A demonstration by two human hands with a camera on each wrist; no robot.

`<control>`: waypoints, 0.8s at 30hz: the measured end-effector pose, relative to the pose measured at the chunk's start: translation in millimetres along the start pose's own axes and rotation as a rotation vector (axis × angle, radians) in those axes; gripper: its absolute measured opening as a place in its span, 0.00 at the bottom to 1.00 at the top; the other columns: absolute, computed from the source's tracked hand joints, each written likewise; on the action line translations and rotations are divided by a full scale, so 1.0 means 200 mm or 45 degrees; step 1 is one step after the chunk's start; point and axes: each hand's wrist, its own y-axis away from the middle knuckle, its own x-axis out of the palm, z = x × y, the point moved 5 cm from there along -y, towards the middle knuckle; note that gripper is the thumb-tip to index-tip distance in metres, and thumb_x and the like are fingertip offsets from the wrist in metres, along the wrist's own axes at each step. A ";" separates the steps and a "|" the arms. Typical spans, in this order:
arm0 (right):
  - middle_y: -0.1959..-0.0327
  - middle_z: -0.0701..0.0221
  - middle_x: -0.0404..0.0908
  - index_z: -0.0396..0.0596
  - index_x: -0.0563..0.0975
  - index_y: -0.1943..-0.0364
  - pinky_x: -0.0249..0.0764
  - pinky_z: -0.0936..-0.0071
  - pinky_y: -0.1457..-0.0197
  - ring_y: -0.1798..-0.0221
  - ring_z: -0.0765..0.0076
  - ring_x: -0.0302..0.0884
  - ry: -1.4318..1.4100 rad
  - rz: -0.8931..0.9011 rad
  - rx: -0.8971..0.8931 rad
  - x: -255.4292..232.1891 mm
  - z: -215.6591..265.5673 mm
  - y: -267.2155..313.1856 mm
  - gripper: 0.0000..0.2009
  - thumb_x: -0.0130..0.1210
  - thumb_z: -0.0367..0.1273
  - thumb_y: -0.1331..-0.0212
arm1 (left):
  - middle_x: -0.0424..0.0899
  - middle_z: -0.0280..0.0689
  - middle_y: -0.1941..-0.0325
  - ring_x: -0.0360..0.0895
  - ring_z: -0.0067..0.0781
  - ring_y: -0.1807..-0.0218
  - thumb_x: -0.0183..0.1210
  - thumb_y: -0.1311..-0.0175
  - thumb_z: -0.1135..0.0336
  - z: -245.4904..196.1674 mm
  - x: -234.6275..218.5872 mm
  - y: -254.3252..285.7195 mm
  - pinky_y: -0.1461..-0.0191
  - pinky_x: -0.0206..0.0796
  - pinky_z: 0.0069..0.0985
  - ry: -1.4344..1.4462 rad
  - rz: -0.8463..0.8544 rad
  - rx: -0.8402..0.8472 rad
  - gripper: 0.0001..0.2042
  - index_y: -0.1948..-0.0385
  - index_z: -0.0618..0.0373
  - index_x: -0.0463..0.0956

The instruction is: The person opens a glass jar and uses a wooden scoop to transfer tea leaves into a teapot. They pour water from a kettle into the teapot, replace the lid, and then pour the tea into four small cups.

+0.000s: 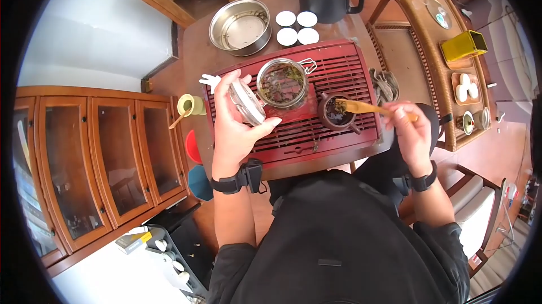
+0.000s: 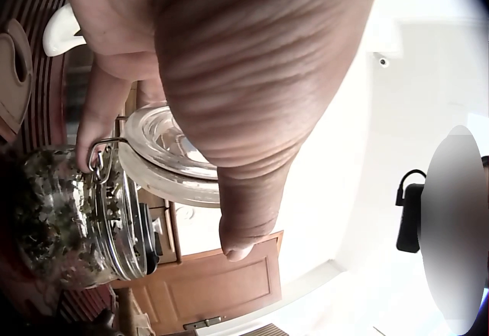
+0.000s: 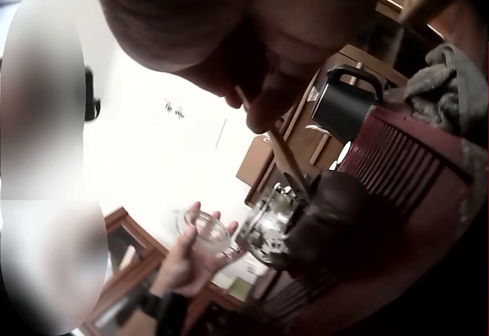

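Fingers and thumb of the left hand (image 1: 232, 136) grip the glass lid (image 1: 248, 102), tilted up above the left part of the tea tray (image 1: 355, 75). Those of the right hand (image 1: 411, 136) pinch the wooden scoop (image 1: 366, 107) near the tray's right end, its tip at the mouth of the clay teapot (image 1: 327, 121). I monitor both remotely.

Hazards, largest item first. Glass jar (image 1: 289, 105), mid-tray: may tip if the left hand pulls the lid, which appears hinged to it by wire. Clay teapot, on the tray's right half: may shift or chip if I allow the scoop to lever against its rim. Scoop: a rolled wrist could drop leaves between the tray's slats.

Containers, same order. Kettle (image 1: 323, 0), beyond the tray's far edge, toward the right: lid on, contents hidden from me. Metal bowl (image 1: 261, 42), beyond the far edge, toward the left: dark bits inside; I cannot confirm liquid. Glass jar: open, holding green-brown leaves (image 1: 282, 82). Teapot: uncovered, dark inside, leaf bits at the scoop tip; I cannot judge its fill level. Pale green pot (image 1: 197, 105), off the tray's left end: a wooden handle (image 1: 180, 119) projects from its mouth.
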 end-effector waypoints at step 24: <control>0.53 0.57 0.84 0.37 0.80 0.57 0.83 0.69 0.52 0.55 0.61 0.85 0.666 0.162 -0.505 0.10 0.11 0.16 0.05 0.57 0.20 0.34 | 0.57 0.40 0.24 0.63 0.43 0.25 0.80 0.60 0.77 0.00 0.00 0.00 0.34 0.75 0.38 0.011 0.007 -0.001 0.54 0.26 0.45 0.55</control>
